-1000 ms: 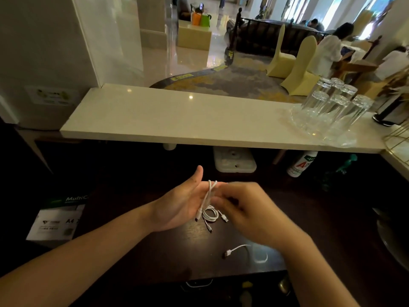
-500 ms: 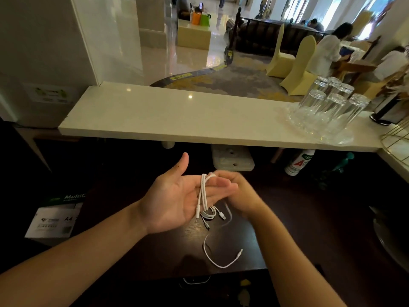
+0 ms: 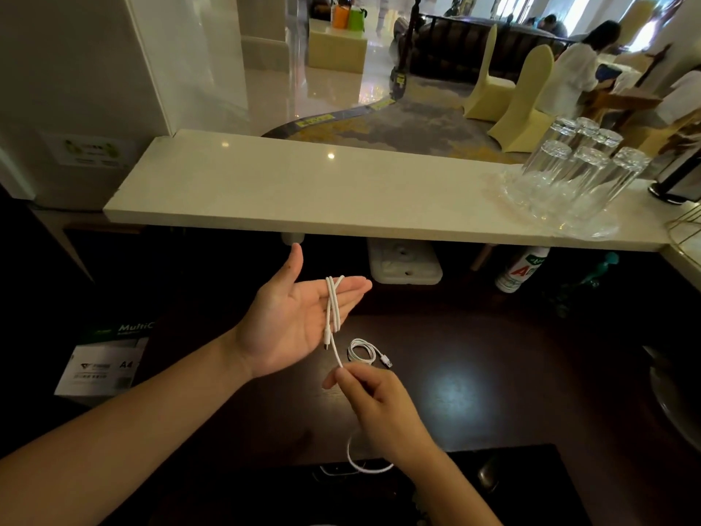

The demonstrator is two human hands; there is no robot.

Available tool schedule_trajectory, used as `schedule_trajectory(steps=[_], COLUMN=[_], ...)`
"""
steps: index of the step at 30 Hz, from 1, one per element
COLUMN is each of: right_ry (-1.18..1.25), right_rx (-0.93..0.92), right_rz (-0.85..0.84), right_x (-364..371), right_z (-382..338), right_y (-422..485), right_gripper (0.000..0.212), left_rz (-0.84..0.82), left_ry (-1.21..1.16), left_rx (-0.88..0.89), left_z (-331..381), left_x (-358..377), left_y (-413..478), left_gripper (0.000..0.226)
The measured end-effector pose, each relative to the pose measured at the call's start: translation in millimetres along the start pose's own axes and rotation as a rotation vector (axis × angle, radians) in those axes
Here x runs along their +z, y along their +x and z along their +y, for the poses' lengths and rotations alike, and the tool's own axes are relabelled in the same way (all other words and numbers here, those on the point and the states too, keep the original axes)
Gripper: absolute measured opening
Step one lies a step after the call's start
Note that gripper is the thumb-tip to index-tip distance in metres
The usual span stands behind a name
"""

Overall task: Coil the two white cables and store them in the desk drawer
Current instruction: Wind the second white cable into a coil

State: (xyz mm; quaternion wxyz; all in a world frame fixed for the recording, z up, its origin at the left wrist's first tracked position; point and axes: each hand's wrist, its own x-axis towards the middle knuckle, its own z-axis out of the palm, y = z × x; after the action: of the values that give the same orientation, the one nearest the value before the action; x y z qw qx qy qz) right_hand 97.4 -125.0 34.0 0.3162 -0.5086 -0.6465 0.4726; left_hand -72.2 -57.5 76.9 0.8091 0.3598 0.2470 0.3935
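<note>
One white cable (image 3: 365, 351) lay already coiled into a small loop on the dark bench (image 3: 474, 373), its plug end pointing right, just beyond the right hand. The second cable (image 3: 332, 309) was only partly wound: a couple of turns crossed over the fingers of the left hand (image 3: 292, 317), which was held palm up, its grip spread flat with the thumb raised. From there the cable ran down to the right hand (image 3: 373, 396), whose grip pinched it between thumb and fingertips, and the slack trailed below the wrist in a loose loop near the bench's front edge. So, as I judge it, roughly half the coiling was finished. What remained was winding the rest of this cable, then storing both. No open drawer showed clearly; the dark area under the front edge could not be made out.
</note>
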Motion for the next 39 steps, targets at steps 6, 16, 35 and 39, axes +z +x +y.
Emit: schedule_trajectory(steps=[6,16,35,39], right_ry=[-0.300,-0.385,0.392,0.193], right_rx=[-0.152,-0.325,0.229,0.135], right_rz=[-0.106,-0.065,0.025,0.050], right_x=[-35,-80,19,20], right_z=[-44,-83,27,10], right_y=[-6,52,18,6], right_gripper=[0.021,0.017,0.040,0.034], left_rz=[0.053,-0.192,-0.021,0.035], left_ry=[0.302,0.197,-0.173,-0.100], left_rx=[-0.090,-0.187,-0.023,-0.003], left_z=[-9,-27,-15,-14], left_x=[-4,6,-1,-5], left_y=[-1,-5,-6,-1], left_gripper=[0.102,0.098,0.098,0.096])
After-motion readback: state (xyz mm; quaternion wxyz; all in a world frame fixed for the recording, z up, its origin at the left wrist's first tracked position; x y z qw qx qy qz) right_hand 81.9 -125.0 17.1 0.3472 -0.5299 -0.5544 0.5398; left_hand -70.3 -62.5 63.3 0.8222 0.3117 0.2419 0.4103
